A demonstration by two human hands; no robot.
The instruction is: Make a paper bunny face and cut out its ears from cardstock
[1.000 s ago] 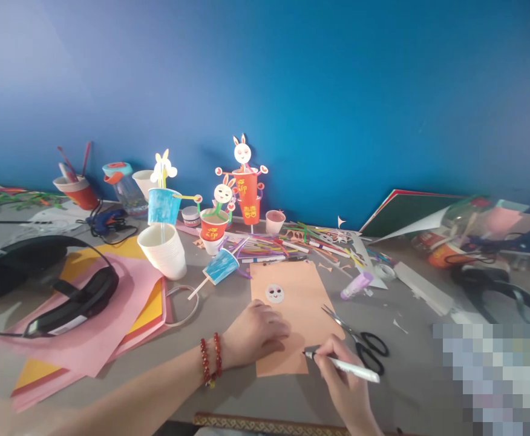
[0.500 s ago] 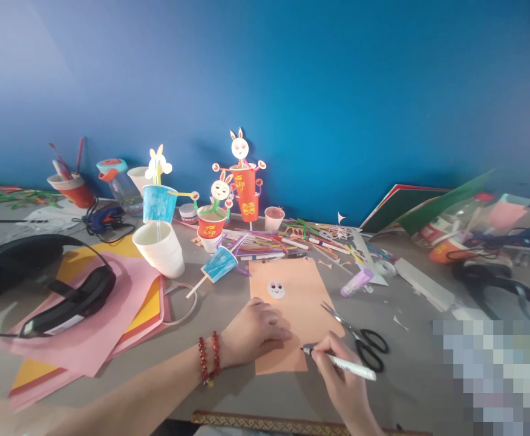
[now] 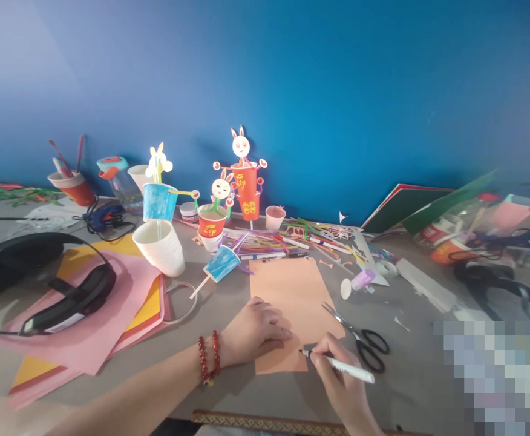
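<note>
My left hand, with red bead bracelets at its wrist, lies on a sheet of light orange paper, fingers stretched out and pressing it down. In my right hand a white marker is gripped, its black tip at the paper's lower right part. Scissors with black handles lie partly open just right of the paper, blades over its edge. A small white disc rests against a purple glue stick beyond them; no drawn face shows on it.
Rabbit figures made from a blue cup and red cups stand at the back. Stacked white cups, a fallen blue cup and a black headset are on the left. Bottles and green card stand at right.
The small disc with a drawn face has left the orange paper. A plain white disc now shows against the glue stick. Both hands and the marker have hardly moved.
</note>
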